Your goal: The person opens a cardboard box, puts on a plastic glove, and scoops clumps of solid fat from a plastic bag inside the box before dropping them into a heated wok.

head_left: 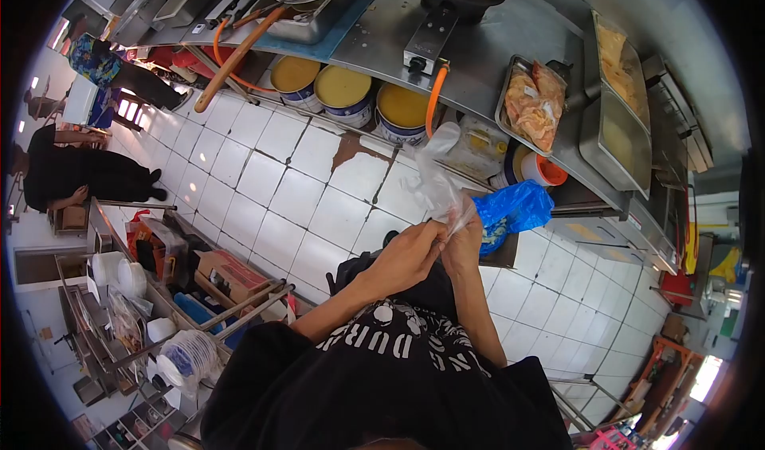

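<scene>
A thin, clear plastic glove [437, 181], crumpled and with finger-like lobes, sticks up from between my hands in front of my body. My left hand [413, 252] pinches its lower edge with closed fingers. Close against it, my right hand [462, 239] grips the same edge; its fingers are partly hidden by the plastic. Just right of my right hand, a blue plastic bag [514, 209] hangs over a bin or box with scraps inside. Beyond my hands stands a steel counter [478, 76], with a metal tray [504, 119] of bagged orange-coloured food [535, 103] on it.
Buckets of yellow contents [343, 88] stand under the counter. A long wooden handle [239, 60] juts over its edge. An orange hose [435, 99] hangs from the burner [430, 40]. Shelving with dishes [190, 358] is at left. Two people [68, 167] are at far left.
</scene>
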Demonstrator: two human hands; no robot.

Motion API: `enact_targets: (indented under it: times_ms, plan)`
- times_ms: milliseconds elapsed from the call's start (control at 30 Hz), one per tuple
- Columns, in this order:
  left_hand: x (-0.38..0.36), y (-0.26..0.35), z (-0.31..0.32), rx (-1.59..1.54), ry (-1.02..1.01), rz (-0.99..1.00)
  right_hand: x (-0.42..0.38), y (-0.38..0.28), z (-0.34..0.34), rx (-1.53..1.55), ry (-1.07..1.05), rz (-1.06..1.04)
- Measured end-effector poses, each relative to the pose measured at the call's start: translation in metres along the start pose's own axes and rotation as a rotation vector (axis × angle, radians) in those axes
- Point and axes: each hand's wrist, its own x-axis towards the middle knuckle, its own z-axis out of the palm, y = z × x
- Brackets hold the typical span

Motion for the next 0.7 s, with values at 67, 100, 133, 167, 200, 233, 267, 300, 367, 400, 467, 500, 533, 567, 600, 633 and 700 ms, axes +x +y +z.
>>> enact_targets:
  times_ms: [67, 100, 133, 167, 200, 233, 267, 300, 367, 400, 467, 500, 533, 567, 600, 633, 700]
  plan:
    - [0.003, 0.001, -0.002, -0.009, -0.046, -0.019, -0.002, -0.001, 0.003, 0.179, -0.015, 0.103]
    - [0.004, 0.003, -0.002, -0.02, -0.091, -0.041, -0.003, -0.001, 0.005, 0.358, -0.036, 0.174]
    - [0.003, 0.004, -0.001, -0.021, -0.096, -0.038, -0.003, -0.001, 0.006, 0.361, -0.031, 0.171]
    - [0.002, 0.005, -0.001, -0.027, -0.129, -0.012, -0.001, 0.001, 0.007, 0.391, -0.073, 0.096]
    - [0.001, 0.006, -0.001, -0.032, -0.161, 0.014, 0.002, 0.002, 0.007, 0.421, -0.117, 0.022]
    - [0.0, 0.007, 0.001, -0.032, -0.165, 0.014, 0.013, 0.016, -0.003, 0.423, -0.114, 0.022]
    - [-0.001, 0.008, 0.002, -0.024, -0.199, 0.026, 0.03, 0.037, -0.021, 0.135, -0.062, -0.136]
    - [-0.001, 0.009, 0.003, -0.017, -0.236, 0.038, 0.034, 0.041, -0.024, 0.067, -0.01, -0.21]
    - [-0.001, 0.007, 0.006, -0.015, -0.263, 0.011, 0.037, 0.038, -0.024, -0.004, 0.055, -0.283]
    - [0.0, 0.007, 0.007, -0.011, -0.285, -0.017, 0.037, 0.037, -0.025, 0.047, 0.017, -0.274]
    - [0.002, 0.007, 0.011, -0.001, -0.294, 0.0, 0.031, 0.031, -0.023, 0.101, -0.007, -0.261]
    - [0.002, 0.006, 0.013, 0.011, -0.293, 0.018, 0.027, 0.028, -0.022, 0.145, 0.003, -0.228]
    - [0.003, 0.006, 0.015, 0.007, -0.303, 0.017, 0.025, 0.027, -0.023, 0.188, 0.012, -0.196]
    - [0.004, 0.006, 0.017, -0.008, -0.32, 0.005, 0.032, 0.042, -0.035, 0.188, 0.021, -0.195]
    - [0.004, 0.006, 0.019, -0.025, -0.338, -0.008, 0.044, 0.068, -0.057, 0.381, -0.06, -0.192]
    - [0.005, 0.006, 0.023, -0.032, -0.347, -0.009, 0.045, 0.069, -0.063, 0.475, -0.095, -0.193]
    - [0.007, 0.006, 0.033, -0.023, -0.371, -0.004, 0.037, 0.045, -0.058, 0.508, -0.125, -0.226]
